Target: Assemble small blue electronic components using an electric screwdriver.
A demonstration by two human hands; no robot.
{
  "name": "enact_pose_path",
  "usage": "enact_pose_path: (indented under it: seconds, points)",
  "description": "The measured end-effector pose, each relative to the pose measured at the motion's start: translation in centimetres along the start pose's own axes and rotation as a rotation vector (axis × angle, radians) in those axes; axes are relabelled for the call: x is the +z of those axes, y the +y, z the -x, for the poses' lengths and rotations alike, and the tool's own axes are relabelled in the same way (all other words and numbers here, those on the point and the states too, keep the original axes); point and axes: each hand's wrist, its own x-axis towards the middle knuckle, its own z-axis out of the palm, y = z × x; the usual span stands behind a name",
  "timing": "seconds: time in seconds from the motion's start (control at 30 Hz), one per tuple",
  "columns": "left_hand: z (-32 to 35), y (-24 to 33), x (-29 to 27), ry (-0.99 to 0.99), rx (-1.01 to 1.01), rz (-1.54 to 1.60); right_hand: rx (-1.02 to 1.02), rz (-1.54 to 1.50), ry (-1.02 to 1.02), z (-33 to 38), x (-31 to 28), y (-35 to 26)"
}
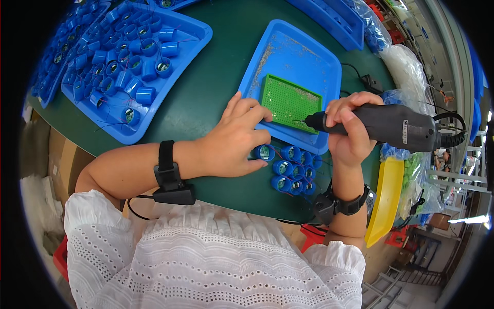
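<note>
Head view, looking down past a white eyelet blouse [206,257] to the dark green worktop [216,87]. Both wrists wear black straps with small black units, the left one [170,177] and the right one [342,203].

The left hand [231,139] lies on the worktop with its grip closed around one blue cylindrical cap [264,152], thumb below it and fingers curled over the top; the fingertips reach the near left corner of the green perforated mat [289,102]. Just right of that cap, a small cluster of like blue caps [296,172] sits on the worktop at the near edge of the blue tray [303,56], touching one another.

The right hand [352,131] has its grip clenched around a dark grey handheld rotary tool [391,126], held roughly level, its thin tip pointing left over the near right edge of the green mat. A black cord leaves the tool's rear at the right.

The mat lies flat inside the blue tray, whose bare floor is speckled with fine debris. To the right, a yellow tray [386,198] stands on edge beside clear plastic bags [411,72]. Farther left, another blue tray [190,41] holds many loose blue caps with thin wires, well apart from the hands.
</note>
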Motion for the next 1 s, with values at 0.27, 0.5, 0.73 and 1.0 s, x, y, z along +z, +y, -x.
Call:
enact_pose_path:
  seconds: [0.27, 0.5, 0.73, 1.0]
  points:
    - [-0.15, -0.05, -0.19, -0.014, -0.001, -0.008, 0.006, 0.014, -0.023, -0.14, 0.04, 0.33]
    - [-0.17, -0.01, -0.27, -0.028, -0.008, -0.003, 0.002, 0.004, -0.077, -0.16, 0.18, 0.27]
    - [-0.17, 0.04, -0.31, -0.041, -0.025, -0.001, 0.009, 0.030, -0.097, -0.16, 0.48, 0.21]
    - [-0.04, 0.01, -0.18, -0.066, -0.081, 0.015, 0.012, 0.042, 0.000, -0.22, 0.74, -0.37]
